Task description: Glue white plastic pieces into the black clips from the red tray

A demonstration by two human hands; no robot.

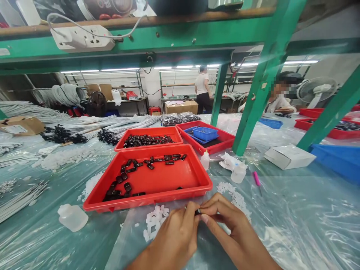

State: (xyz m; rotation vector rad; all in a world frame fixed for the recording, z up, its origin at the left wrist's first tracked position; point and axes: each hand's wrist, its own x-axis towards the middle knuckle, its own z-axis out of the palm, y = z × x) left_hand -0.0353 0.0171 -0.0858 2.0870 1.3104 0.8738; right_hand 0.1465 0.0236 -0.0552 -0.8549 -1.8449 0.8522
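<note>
Left hand (180, 229) comes in from near left, back of hand up, fingers curled; right hand (230, 222) angles in from near right, thumb and index extended. Fingertips of both clamped on small black part (197, 212), held just on near side of red tray (160, 180). Part mostly covered by fingers (only dark sliver shows), shape hard to make out. Left fingertips partly hidden; both forearms cut off at near edge.

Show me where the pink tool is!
In the head view, the pink tool lies right of centre on the plastic-covered table, just right of a whitish bottle, beyond the right hand.
</note>
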